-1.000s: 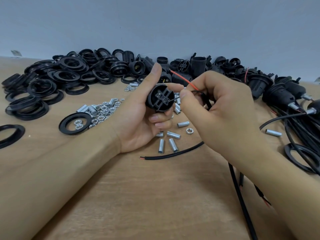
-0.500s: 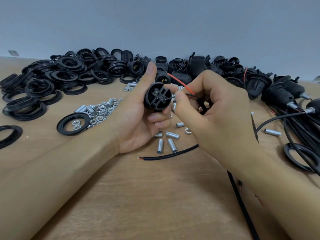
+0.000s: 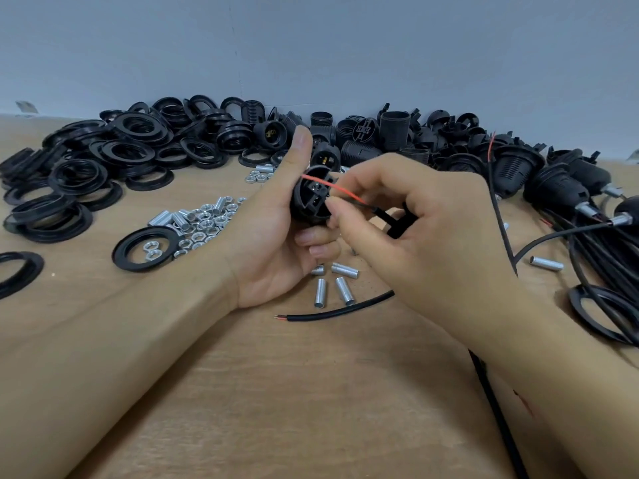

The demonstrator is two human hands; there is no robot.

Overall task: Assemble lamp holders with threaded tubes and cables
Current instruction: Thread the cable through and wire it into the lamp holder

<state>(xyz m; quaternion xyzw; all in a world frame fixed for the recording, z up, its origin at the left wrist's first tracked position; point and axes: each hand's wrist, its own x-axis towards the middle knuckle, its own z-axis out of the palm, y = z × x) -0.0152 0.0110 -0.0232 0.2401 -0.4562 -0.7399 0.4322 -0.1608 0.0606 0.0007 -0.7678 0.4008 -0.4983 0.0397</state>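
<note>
Your left hand (image 3: 273, 236) grips the lamp holder (image 3: 311, 198) at centre; your right hand (image 3: 425, 229) pinches its red wire (image 3: 332, 186). Threaded tubes (image 3: 340, 281) lie at six o'clock beneath, nuts (image 3: 204, 223) at nine, black rings (image 3: 114, 160) at ten. No writing is legible.

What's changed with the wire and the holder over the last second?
The red wire, which earlier arched up behind the right hand, now lies across the open end of the lamp holder, its tip near the left thumb. The right hand's fingertips have stayed at the holder's rim, pinching the cable. The left hand keeps the same grip on the holder. The loose threaded tubes and the black cable on the table are unmoved.
</note>
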